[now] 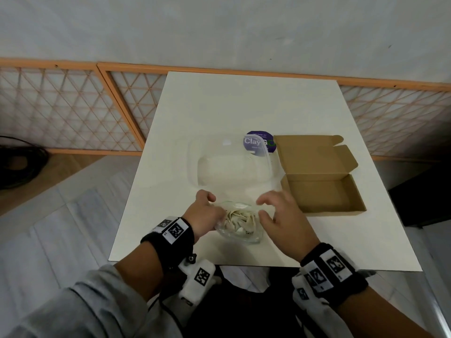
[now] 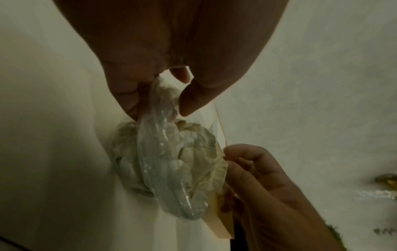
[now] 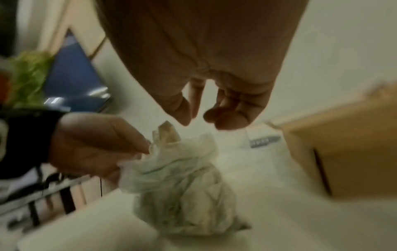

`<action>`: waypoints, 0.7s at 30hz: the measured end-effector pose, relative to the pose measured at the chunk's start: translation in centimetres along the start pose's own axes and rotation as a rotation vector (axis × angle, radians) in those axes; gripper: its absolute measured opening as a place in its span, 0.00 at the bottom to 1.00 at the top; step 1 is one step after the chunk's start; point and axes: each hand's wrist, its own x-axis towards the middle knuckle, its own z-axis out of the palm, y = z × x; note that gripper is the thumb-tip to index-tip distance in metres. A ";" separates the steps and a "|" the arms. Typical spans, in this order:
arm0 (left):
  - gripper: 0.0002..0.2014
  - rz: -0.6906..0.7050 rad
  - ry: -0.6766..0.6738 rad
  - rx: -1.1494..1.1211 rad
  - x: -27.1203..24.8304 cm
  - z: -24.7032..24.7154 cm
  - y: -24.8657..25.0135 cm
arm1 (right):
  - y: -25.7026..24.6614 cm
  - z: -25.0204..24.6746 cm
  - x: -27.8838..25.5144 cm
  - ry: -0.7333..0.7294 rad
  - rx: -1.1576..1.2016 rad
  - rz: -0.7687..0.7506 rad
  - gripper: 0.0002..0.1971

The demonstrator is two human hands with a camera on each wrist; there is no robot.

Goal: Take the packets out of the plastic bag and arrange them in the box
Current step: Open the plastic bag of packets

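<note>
In the head view, the plastic bag (image 1: pixel 240 222) of pale packets (image 1: pixel 240 219) is seen on the white table (image 1: pixel 244 101), near its front edge, between both hands. Beyond it a clear container (image 1: pixel 230 162) stands, partly covering a purple sticker (image 1: pixel 261 142); the open cardboard box (image 1: pixel 322 191) lies to the right.

In the left wrist view, the bag's edge is pinched by the left hand (image 2: pixel 167 56).

In the right wrist view, blurred, the right hand (image 3: pixel 206 68) is held above the bag with loosely curled fingers gripping nothing.
</note>
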 end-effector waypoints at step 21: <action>0.40 0.221 -0.139 0.713 0.3 -1.3 0.1 | -1.4 -2.3 2.9 -0.233 -0.022 0.050 0.24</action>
